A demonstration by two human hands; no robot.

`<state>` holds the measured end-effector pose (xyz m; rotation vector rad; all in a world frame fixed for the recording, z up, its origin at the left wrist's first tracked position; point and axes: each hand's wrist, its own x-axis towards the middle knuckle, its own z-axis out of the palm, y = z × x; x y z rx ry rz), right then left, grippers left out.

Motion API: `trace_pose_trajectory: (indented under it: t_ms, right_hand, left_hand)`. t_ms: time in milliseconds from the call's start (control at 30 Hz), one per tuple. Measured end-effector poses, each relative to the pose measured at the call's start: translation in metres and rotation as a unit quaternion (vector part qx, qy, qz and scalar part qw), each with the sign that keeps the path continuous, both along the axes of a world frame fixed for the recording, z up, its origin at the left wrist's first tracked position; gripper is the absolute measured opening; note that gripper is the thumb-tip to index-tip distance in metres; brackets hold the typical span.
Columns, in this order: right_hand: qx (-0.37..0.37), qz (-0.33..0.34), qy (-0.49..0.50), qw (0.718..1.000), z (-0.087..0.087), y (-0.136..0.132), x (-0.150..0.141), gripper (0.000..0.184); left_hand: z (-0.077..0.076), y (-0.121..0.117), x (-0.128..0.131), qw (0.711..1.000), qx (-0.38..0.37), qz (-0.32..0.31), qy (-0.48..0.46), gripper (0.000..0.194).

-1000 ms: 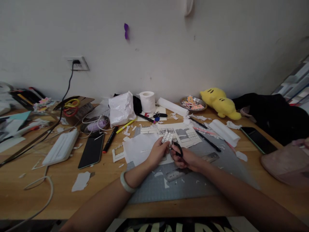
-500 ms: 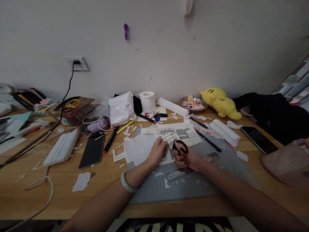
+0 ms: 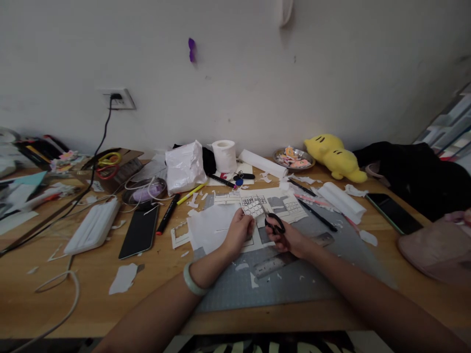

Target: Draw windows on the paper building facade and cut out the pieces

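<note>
My left hand (image 3: 241, 229) is closed on a small piece of paper (image 3: 253, 208) printed with black rounded outlines. In my right hand (image 3: 289, 238) is a pair of scissors with black handles (image 3: 275, 224); their blades point up and left, close to the paper's right edge. Whether the blades touch the paper I cannot tell. Under both hands lie a white sheet (image 3: 209, 225) and a printed sheet with cut-out gaps (image 3: 294, 206), on a grey cutting mat (image 3: 228, 289). A metal ruler (image 3: 274, 264) rests below my right hand.
Left of the mat are a black marker (image 3: 168, 214), a dark phone (image 3: 139, 230) and a white power strip (image 3: 93, 225). Behind stand a toilet roll (image 3: 224, 156) and a metal dish of paper cut-outs (image 3: 309, 159). A yellow plush toy (image 3: 334, 157) and another phone (image 3: 393, 213) are to the right.
The scissors first drew away from the paper to the right, then came back near its edge with the blades angled upward. The left hand lowered slightly, still holding the paper.
</note>
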<state>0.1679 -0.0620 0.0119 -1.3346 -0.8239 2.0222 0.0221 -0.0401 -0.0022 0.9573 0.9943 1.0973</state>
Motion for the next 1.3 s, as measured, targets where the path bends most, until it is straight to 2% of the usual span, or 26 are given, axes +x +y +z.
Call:
trace_pose_trajectory:
  t_ms: [1300]
  right_hand:
    - [-0.003, 0.015, 0.011, 1.000, 0.0003, 0.0017, 0.0021, 0.035]
  left_hand:
    - [0.0017, 0.0003, 0.0000, 0.999, -0.021, -0.026, -0.026, 0.014]
